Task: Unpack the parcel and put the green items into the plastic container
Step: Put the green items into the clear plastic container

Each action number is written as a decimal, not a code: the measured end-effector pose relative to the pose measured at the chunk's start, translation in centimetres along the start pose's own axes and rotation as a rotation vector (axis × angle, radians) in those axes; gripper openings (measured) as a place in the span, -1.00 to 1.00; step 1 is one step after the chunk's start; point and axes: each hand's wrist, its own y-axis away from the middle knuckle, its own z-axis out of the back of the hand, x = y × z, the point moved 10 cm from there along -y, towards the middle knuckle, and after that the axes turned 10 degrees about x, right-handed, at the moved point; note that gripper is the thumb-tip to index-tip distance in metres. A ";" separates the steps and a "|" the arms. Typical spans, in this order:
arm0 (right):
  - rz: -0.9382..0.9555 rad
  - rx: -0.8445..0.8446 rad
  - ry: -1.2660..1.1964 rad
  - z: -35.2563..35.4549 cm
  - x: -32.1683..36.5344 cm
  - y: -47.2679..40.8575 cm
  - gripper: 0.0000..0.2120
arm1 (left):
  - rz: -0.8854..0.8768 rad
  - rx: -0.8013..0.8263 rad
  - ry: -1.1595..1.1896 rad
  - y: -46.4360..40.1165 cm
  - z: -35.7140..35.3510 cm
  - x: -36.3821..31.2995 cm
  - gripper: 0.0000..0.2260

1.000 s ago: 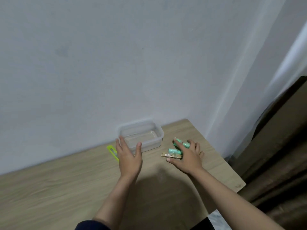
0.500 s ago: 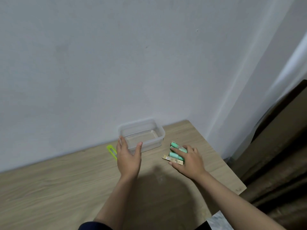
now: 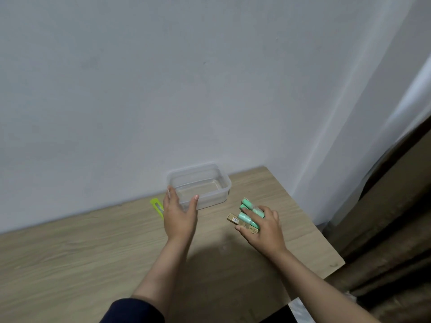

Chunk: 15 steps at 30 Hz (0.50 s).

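Observation:
A clear plastic container (image 3: 217,174) stands on the wooden table (image 3: 93,252) against the wall, with nothing in it. My left hand (image 3: 178,217) is spread against its near left corner, thumb on the front wall. To the right, my right hand (image 3: 263,226) grips a bundle of green rolls (image 3: 246,210) in a brown cardboard sleeve (image 3: 233,219), resting on the table. My fingers hide the bundle's rear part.
A lime-green utility knife (image 3: 156,205) lies by the wall, left of my left hand. The table's right edge (image 3: 326,238) drops off close to my right hand, with a brown curtain (image 3: 396,229) beyond it.
My right hand has slid the green bundle a little toward me and closed more firmly over it. My left hand stays at the container.

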 end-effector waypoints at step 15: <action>0.403 0.152 -0.342 6.1 10.0 -7.4 -0.43 | 0.096 -0.062 0.103 0.7 0.0 1.0 -0.32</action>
